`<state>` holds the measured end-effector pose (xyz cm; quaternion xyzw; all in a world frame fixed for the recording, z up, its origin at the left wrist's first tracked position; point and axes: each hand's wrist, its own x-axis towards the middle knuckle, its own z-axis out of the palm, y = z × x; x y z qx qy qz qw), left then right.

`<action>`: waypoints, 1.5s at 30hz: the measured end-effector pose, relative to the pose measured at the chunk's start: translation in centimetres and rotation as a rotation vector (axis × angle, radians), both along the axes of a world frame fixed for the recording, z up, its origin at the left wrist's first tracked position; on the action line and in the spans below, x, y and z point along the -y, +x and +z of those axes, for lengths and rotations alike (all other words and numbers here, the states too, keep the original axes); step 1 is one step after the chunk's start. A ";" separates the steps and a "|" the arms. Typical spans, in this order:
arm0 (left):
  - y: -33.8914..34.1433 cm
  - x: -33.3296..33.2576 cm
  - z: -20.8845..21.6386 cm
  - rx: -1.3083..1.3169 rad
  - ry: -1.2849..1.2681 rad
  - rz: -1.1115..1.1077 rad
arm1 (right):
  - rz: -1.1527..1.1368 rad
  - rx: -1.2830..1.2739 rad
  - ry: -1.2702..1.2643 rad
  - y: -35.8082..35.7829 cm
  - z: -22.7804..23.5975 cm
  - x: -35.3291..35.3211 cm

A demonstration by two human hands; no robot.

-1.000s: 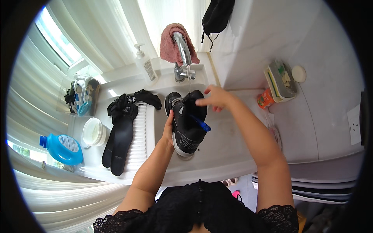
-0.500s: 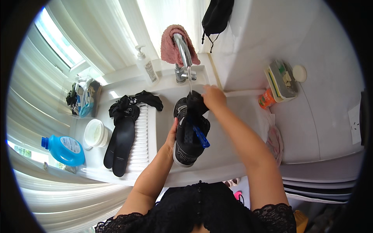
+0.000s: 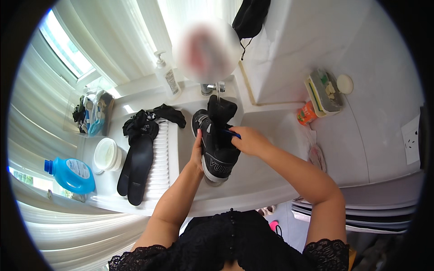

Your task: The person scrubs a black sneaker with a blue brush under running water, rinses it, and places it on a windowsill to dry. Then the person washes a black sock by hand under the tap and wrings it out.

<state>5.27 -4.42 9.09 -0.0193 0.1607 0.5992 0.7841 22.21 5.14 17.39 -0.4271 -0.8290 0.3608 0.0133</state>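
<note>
A black sneaker [image 3: 221, 158] with a pale sole is held over the white sink, its heel toward me and its tongue [image 3: 221, 109] pulled up near the tap. My left hand [image 3: 197, 151] grips the sneaker along its left side. At the shoe's opening, my right hand [image 3: 250, 141] is closed around the blue handle [image 3: 233, 133] of a tool that reaches inside. The tool's far end is hidden in the shoe, so its kind does not show. Below the tap a thin stream of water [image 3: 219, 91] falls toward the tongue.
Left of the basin, two black insoles [image 3: 137, 168] and black laces lie by a ribbed washboard [image 3: 163, 158]. Nearby stand a white tub [image 3: 107, 153], a blue detergent bottle [image 3: 72, 175] and a pump bottle [image 3: 168, 77]. On the right is an orange container [image 3: 307, 114]. A blur covers the tap's upper part.
My right hand has come down from the tongue and taken hold of the blue handle that was resting in the shoe. The left hand keeps its grip on the sneaker.
</note>
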 end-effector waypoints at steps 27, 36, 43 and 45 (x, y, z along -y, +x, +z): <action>-1.9 0.1 0.7 -0.344 -0.067 0.223 | 0.141 -0.294 -0.028 3.0 0.1 2.1; -2.9 -1.8 2.0 -0.808 0.064 0.489 | 0.067 -0.427 -0.117 4.5 -2.9 2.7; -2.8 -3.5 2.7 -1.316 0.037 0.775 | 0.100 -0.231 0.166 12.2 -1.6 0.3; -2.5 -4.2 2.5 -1.411 -0.020 0.787 | 0.065 0.029 0.236 13.1 -1.6 0.5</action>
